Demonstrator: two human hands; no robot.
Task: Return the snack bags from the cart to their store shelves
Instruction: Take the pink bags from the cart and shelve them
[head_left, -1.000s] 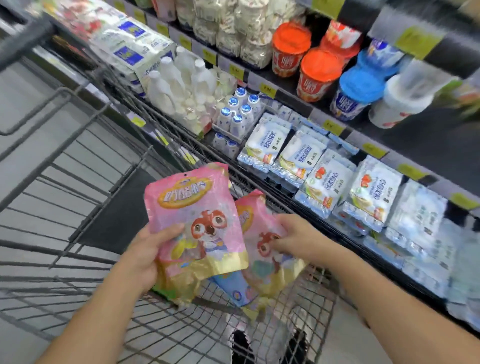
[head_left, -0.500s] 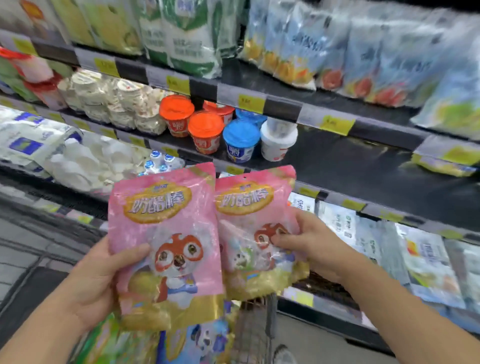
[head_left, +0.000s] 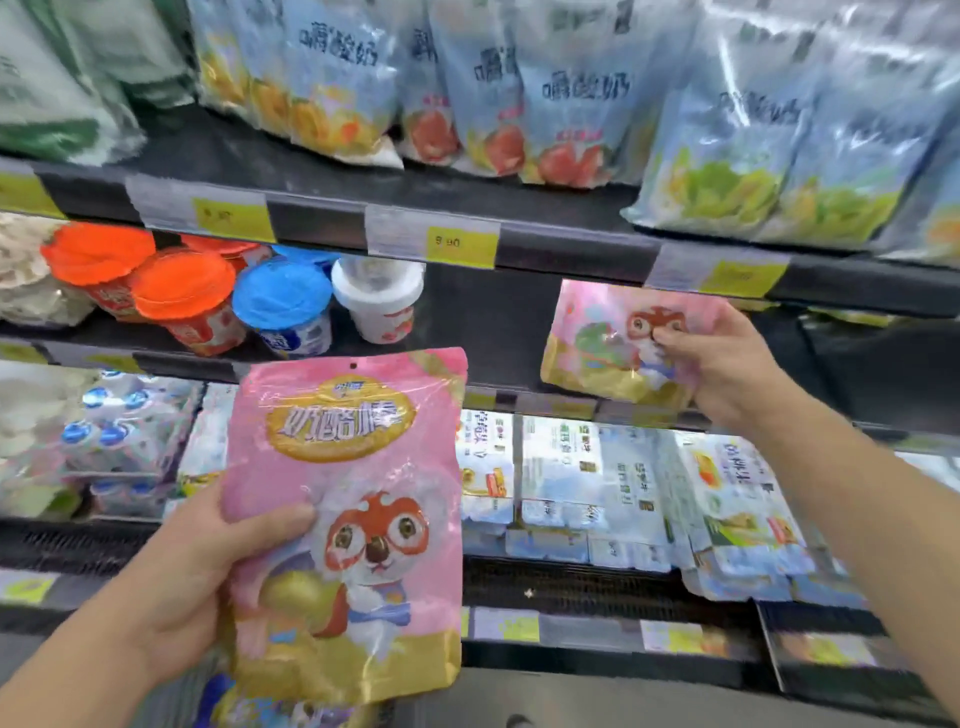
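Pink snack bag (head_left: 348, 525) is sitting gripped in the left hand (head_left: 192, 577) — right hand (head_left: 722, 364) is pinching a second bag (head_left: 602, 343) against the shelf (head_left: 493, 332) beyond it.

"奶酪棒" on the pink bag (head_left: 345, 525) — "嚼酸奶" on blue bags (head_left: 566, 98) — "9.90" on shelf tag (head_left: 457, 243)

Left hand (head_left: 192, 582) holds 1 snack bag (head_left: 353, 519) below-left of the bag (head_left: 613, 343) on the middle shelf (head_left: 493, 332).
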